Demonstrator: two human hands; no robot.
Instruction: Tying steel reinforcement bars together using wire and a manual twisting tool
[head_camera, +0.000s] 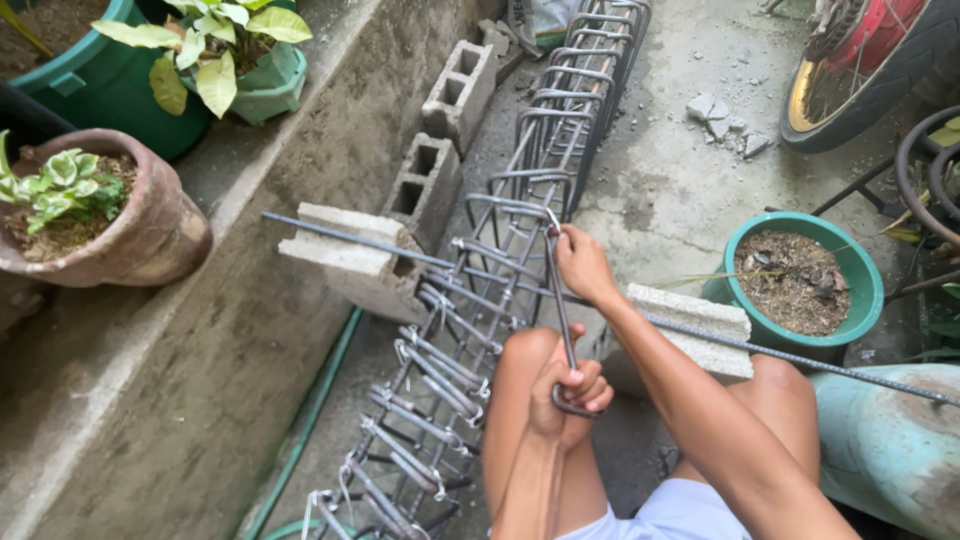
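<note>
The left hand (568, 392) grips the near end of a thin hooked steel tying tool (560, 300); the right hand (583, 264) closes around its far end, at the grey rebar cage (470, 300).

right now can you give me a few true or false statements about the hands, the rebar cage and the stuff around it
1. The right hand holds the top of a steel stirrup above the rebar cage. True.
2. The left hand rests empty on the knee. False: it is closed in a grip on the stirrup's lower end.
3. A long bar lies across two concrete blocks. True.
4. The green pot to the right holds a leafy plant. False: it shows only soil and dry debris.
5. The cage lies on a wooden table. False: it runs along a concrete floor.
</note>
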